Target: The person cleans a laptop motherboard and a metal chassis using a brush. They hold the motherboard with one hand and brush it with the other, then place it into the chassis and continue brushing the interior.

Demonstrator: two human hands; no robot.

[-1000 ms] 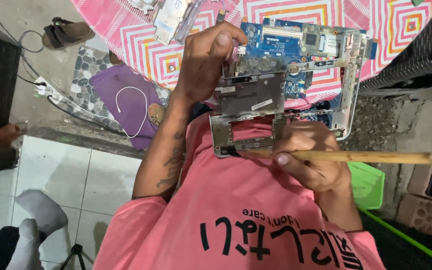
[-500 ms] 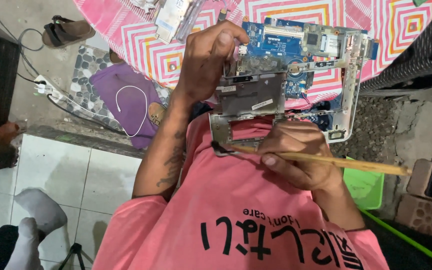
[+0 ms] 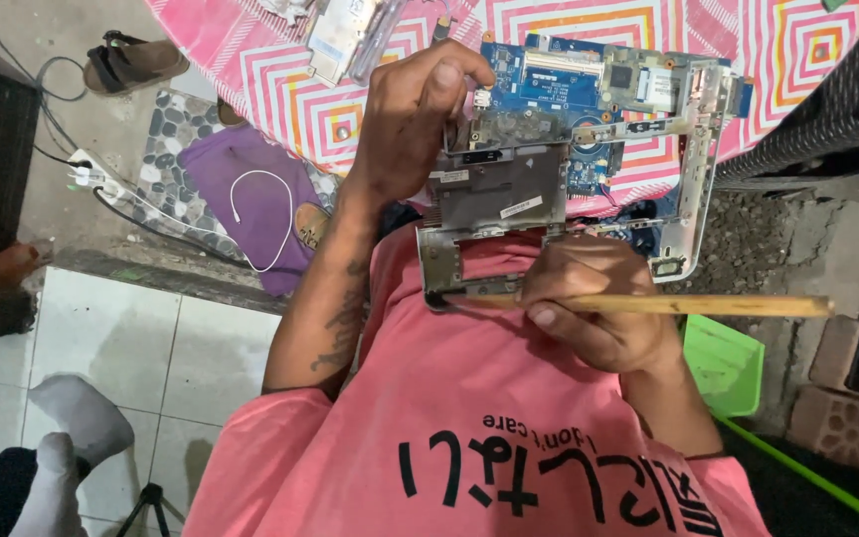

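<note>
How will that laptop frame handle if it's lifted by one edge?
Probably light: the left hand seems to steady the frame with its fingers only. Its thin silver rails and open cut-outs may flex a little. The bare blue board on it looks fragile, so the stick in the right hand should press gently.

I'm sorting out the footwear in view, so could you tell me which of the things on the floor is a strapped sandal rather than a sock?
The brown sandal at upper left, lying on bare concrete. The grey sock at lower left is soft, strapless, over white tiles.
</note>
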